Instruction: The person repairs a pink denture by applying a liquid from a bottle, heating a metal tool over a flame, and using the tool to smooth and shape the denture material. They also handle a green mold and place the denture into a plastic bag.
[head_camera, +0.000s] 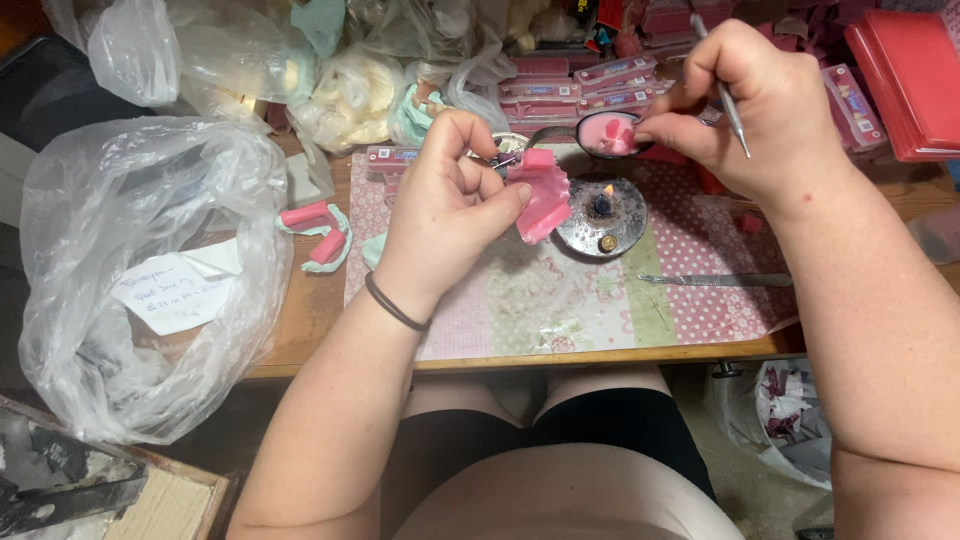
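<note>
Left fingers (470, 150) pinch pink wax (545, 200); right fingers (700, 95) grip tool (733, 118).

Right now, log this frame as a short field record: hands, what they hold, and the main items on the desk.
left hand: pinches a pink wax piece
right hand: holds a thin metal tool and a spoon of pink wax
burner: lit, small flame, below the spoon
mat: floral, spare metal tool lies on it
left side: clear plastic bag
</note>
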